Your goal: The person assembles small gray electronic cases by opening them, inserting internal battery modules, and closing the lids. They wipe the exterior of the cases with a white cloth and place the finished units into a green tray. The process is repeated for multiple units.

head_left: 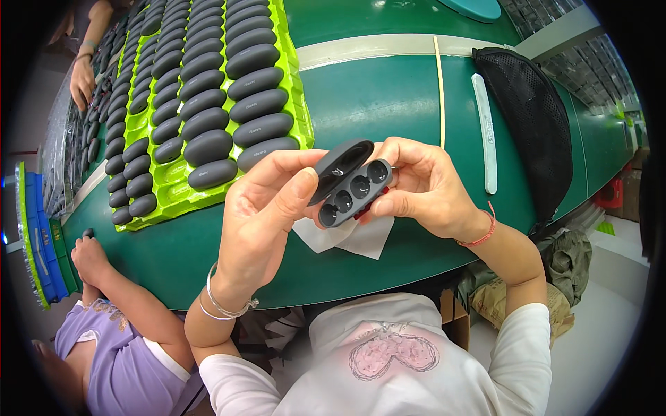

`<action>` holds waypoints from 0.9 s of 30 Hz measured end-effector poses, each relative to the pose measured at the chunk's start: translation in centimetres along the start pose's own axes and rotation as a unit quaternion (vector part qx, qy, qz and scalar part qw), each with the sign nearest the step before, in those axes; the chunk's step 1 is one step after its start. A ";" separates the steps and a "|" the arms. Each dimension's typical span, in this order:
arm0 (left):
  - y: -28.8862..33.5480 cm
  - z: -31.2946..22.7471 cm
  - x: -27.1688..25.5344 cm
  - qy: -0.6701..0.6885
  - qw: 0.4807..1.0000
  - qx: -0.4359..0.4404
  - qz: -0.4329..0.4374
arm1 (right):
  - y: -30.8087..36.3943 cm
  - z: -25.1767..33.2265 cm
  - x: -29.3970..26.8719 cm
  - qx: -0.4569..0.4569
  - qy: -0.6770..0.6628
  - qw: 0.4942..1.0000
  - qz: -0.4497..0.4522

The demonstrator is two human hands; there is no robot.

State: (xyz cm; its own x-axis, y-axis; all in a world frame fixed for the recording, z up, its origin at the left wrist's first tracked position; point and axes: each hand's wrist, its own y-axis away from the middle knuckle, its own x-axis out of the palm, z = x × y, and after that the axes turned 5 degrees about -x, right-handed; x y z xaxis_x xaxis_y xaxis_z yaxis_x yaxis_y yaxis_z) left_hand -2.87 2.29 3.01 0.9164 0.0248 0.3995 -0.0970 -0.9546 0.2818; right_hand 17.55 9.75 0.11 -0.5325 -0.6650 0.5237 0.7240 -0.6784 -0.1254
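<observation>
At left, closed dark cases [209,147] fill much of the green tray [300,119], some slots vacant. Nearer and rightward, our left hand [258,213] has its fingers holding the open case [355,193], lid up unlike those; our right hand [433,199] has its fingers gripping the base.

Setting: a factory workshop, seemingly small-parts assembly. Evidence: a long green-topped table [409,104] bearing a lime-green moulded tray [300,114] of near-identical dark oval cases [209,147] in rows; more dark pieces massed beyond it. Two co-workers share the table: one in a purple top [132,357], another seen by a forearm [97,26]. Blue plastic bins [39,225] stand at far left.
</observation>
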 end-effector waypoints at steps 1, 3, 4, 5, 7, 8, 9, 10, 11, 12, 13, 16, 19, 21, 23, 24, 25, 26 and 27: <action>0.0 0.0 0.0 -0.019 1.000 0.011 -0.003 | 0.0 0.1 0.1 0.015 -0.011 1.000 -0.015; 0.0 0.1 0.1 -0.063 0.997 0.048 -0.018 | -0.1 0.4 0.3 0.044 -0.032 0.998 -0.044; -0.1 0.3 0.5 -0.088 0.993 0.074 -0.029 | -0.2 0.6 0.3 0.053 -0.029 0.996 -0.058; -0.1 0.4 0.7 -0.113 0.988 0.099 -0.040 | -0.2 0.3 0.4 0.014 0.004 0.998 -0.066; -0.2 0.2 0.6 -0.153 0.983 0.088 -0.050 | -0.1 -0.4 0.4 -0.064 0.069 0.992 -0.083; 0.0 -0.1 0.1 -0.165 0.984 0.057 -0.044 | -0.1 -0.4 0.2 -0.140 0.186 0.969 -0.079; 0.2 -0.5 0.0 -0.177 0.983 0.026 -0.036 | -0.1 -0.4 0.0 -0.212 0.300 0.927 -0.074; 0.5 -0.7 0.4 -0.146 0.989 -0.013 -0.029 | -0.2 -0.5 0.0 -0.279 0.405 0.868 -0.063; 0.5 -0.4 0.6 -0.136 0.990 0.007 -0.020 | -0.3 -0.1 0.4 -0.306 0.461 0.831 -0.051; 0.4 0.2 0.8 -0.127 0.991 0.027 -0.011 | -0.4 -0.3 0.3 -0.342 0.497 0.797 -0.024; 0.3 0.5 0.9 -0.118 0.992 0.046 0.001 | -0.3 -0.6 0.1 -0.376 0.532 0.759 0.001; 0.1 0.4 1.1 -0.086 0.996 0.031 0.006 | -0.2 -0.8 -0.3 -0.403 0.536 0.742 0.012; 0.2 0.1 1.2 -0.064 0.998 0.012 0.018 | -0.2 -0.8 -0.3 -0.416 0.530 0.739 0.014; 0.1 0.0 1.0 -0.052 0.998 -0.005 0.031 | -0.1 -0.7 -0.2 -0.411 0.521 0.748 0.012; 0.1 0.2 0.6 -0.042 0.998 -0.013 0.042 | 0.0 -0.7 0.0 -0.400 0.510 0.762 0.011; 0.1 0.2 0.6 -0.037 0.998 -0.017 0.043 | 0.0 -0.7 0.0 -0.398 0.505 0.766 0.010; 0.1 0.2 0.5 -0.032 0.998 -0.021 0.045 | 0.0 -0.7 0.0 -0.396 0.501 0.769 0.009; 0.0 0.3 0.5 -0.027 0.998 -0.025 0.048 | 0.1 -0.8 0.0 -0.394 0.497 0.773 0.007; 0.0 0.3 0.5 -0.025 0.998 -0.023 0.046 | 0.1 -0.8 -0.1 -0.395 0.500 0.771 0.009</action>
State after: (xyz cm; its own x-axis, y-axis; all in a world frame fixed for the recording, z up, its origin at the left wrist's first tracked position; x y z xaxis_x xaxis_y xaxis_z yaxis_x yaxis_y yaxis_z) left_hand -2.25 2.21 2.96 0.9210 -0.0773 0.3819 -0.1977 -0.9373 0.2870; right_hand 17.34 9.47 -0.57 -0.8830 -0.3180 -0.3453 0.4526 -0.3815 -0.8060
